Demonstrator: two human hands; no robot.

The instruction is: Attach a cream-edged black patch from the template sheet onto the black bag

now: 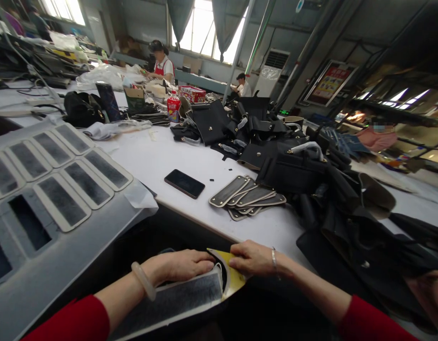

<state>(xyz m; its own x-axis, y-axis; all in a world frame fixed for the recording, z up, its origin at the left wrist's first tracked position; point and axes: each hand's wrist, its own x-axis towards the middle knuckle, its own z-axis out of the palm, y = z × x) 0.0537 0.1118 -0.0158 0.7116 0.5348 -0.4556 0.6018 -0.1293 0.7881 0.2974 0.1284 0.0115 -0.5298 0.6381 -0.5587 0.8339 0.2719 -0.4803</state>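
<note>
My left hand (pixel 181 266) lies with its fingers stretched along the far edge of a dark panel with a pale border (pixel 183 300), low in front of me. The underside of that hand is hidden. My right hand (pixel 252 258) has thumb and fingers closed on a flat yellow piece with a curved edge (pixel 235 279). This piece meets the right end of the panel, and a thin white loop (pixel 219 271) shows between them. Black material lies around both. On the table just beyond are a fanned stack of dark, pale-edged strips (pixel 252 196) and a phone (pixel 184 183).
Several pale-bordered dark panels (pixel 62 201) lie in rows on a grey sheet (pixel 108 241) at left. Black bags (pixel 290 166) are heaped at right. A red bottle (pixel 173 107) stands farther back on the white table (pixel 148 156). Other people (pixel 164 66) sit beyond.
</note>
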